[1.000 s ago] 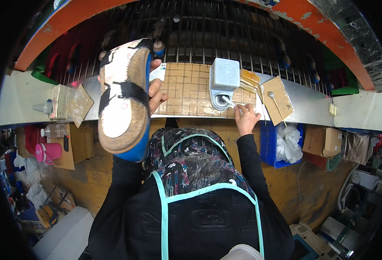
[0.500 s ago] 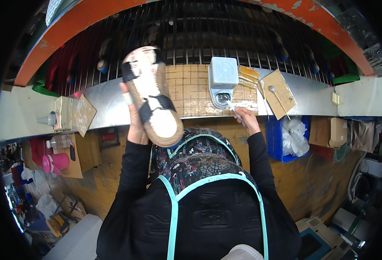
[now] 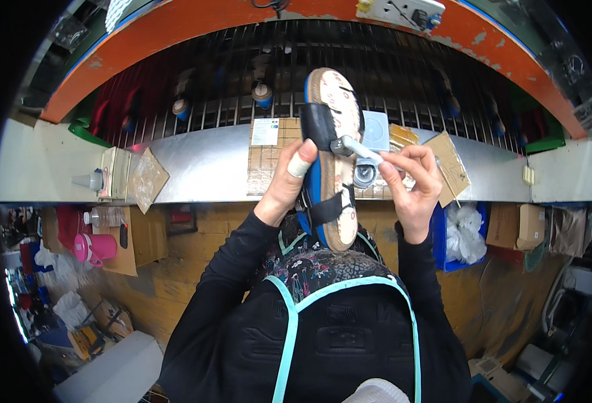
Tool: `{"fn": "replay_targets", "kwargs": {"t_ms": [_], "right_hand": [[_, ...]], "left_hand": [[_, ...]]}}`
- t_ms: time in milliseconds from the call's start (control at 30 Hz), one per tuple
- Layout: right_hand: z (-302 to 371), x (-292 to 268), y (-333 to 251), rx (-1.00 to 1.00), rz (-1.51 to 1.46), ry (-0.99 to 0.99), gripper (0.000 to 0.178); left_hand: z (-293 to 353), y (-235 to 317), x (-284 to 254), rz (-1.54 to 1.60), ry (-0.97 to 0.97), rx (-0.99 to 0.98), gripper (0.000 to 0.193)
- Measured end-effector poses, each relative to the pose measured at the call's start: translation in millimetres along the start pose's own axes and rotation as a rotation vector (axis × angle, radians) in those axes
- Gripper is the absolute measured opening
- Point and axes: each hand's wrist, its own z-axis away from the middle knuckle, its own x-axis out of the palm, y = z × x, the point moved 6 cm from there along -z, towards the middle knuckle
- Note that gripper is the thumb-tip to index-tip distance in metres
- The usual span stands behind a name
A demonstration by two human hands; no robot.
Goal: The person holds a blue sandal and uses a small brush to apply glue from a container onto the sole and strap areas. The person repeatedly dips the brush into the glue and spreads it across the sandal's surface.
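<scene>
A sandal (image 3: 343,173) with black straps, a tan woven-looking edge and a pale patterned underside stands lengthwise in front of me, a blue last showing along its left side. My left hand (image 3: 290,176) is closed round that left side, its thumb wrapped in a pale tape. Pinched in the fingers of my right hand (image 3: 415,185) is a white-handled brush (image 3: 363,149). The brush's tip meets the sandal beside the black strap, at mid-length. Behind the sandal, partly hidden, is a whitish dispenser pot (image 3: 375,127) with a round dish (image 3: 364,173) at its front.
A cardboard sheet (image 3: 259,168) lies on the metal bench ledge (image 3: 195,174). Beyond it runs a rack of metal rollers (image 3: 222,101) carrying several blue lasts with shoes. Below the ledge stand a blue crate (image 3: 438,252) with plastic bags and a pink jug (image 3: 98,248).
The sandal has moved right to the middle and turned, bringing its blue last side into view. My right hand has lifted the brush from the dish up to the sandal.
</scene>
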Motion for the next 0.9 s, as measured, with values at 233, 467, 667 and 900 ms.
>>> {"fn": "replay_targets", "kwargs": {"t_ms": [233,467,667,900], "right_hand": [[-10,14,2,-0.013,0.096,0.013,0.019],[-33,21,2,-0.053,0.118,0.049,0.016],[-45,18,-1,-0.140,0.115,-0.054,0.018],[-48,7,-7,-0.227,0.218,-0.132,0.019]], "left_hand": [[6,7,-9,-0.226,0.008,0.043,0.074],[7,12,-12,-0.256,0.017,0.082,0.073],[2,22,-9,-0.184,-0.001,0.058,0.070],[-9,28,-4,-0.159,-0.057,-0.048,0.080]]}}
